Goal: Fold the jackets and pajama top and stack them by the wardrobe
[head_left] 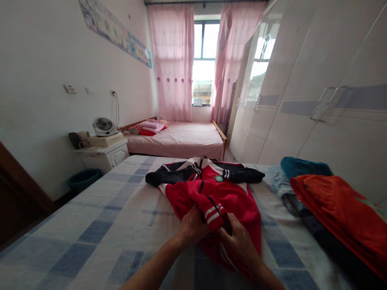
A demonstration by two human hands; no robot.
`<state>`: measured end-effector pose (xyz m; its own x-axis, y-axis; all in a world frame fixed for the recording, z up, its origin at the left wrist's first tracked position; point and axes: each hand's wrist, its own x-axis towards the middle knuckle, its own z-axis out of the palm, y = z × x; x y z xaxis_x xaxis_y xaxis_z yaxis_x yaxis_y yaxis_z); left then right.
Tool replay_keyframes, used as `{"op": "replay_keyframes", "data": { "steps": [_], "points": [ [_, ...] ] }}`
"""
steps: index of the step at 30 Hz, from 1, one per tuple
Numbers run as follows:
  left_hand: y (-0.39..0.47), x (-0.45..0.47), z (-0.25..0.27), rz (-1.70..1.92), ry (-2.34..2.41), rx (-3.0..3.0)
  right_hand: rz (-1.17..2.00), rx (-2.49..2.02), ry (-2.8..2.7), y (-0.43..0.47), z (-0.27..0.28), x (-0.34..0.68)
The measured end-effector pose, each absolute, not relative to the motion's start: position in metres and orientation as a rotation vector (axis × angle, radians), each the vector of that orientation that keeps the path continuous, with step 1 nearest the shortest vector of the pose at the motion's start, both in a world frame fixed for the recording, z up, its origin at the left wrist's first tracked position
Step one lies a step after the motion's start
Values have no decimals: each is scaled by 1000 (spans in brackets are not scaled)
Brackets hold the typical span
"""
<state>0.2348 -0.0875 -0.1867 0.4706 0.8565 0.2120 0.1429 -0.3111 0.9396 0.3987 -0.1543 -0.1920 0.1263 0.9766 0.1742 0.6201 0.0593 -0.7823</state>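
While hands hold jacket, green badge illegible

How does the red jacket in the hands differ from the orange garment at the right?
The red jacket is held by the left hand and the right hand, while neither hand touches the orange garment. The jacket lies partly spread and bunched, whereas the orange garment lies folded on other clothes. The jacket carries a round green badge; the orange garment shows none. Both are cloth.
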Motion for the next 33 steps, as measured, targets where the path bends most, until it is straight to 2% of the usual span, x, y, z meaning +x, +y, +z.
{"op": "replay_keyframes", "data": {
  "steps": [6,15,20,24,29,33],
  "points": [
    [-89,241,-189,1025,763,1624,498,-1697,-1733,-160,-190,387],
    [-80,230,-197,1186,852,1394,170,-1881,-1882,-152,-229,391],
    [-85,229,-200,1214,869,1376,88,-1962,-1927,-152,-220,385],
    [-92,222,-180,1202,851,1430,91,-2017,-1858,-153,-204,372],
    [-116,149,-130,1342,1031,1594,133,-1943,-1817,-167,-173,393],
    [-147,71,-137,1408,1361,1983,-72,-1898,-1563,-208,-152,449]
  ]
}}
